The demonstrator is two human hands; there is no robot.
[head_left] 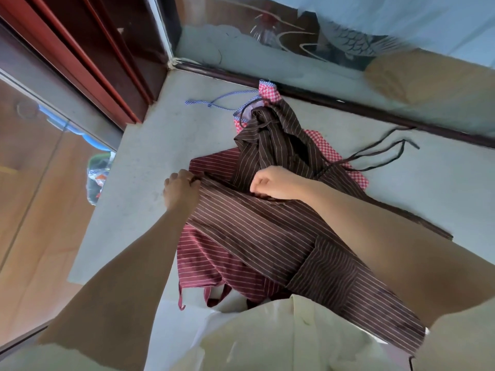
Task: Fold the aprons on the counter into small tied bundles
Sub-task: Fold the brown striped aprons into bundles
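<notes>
Brown apron gripped by curled left hand and right hand.

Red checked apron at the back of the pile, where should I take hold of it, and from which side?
Pinch the red checked apron at its exposed far corner by the window ledge, coming from the far left where its blue striped tie trails over bare counter. The brown striped apron covers most of the rest, so that corner is probably the freest part.
</notes>
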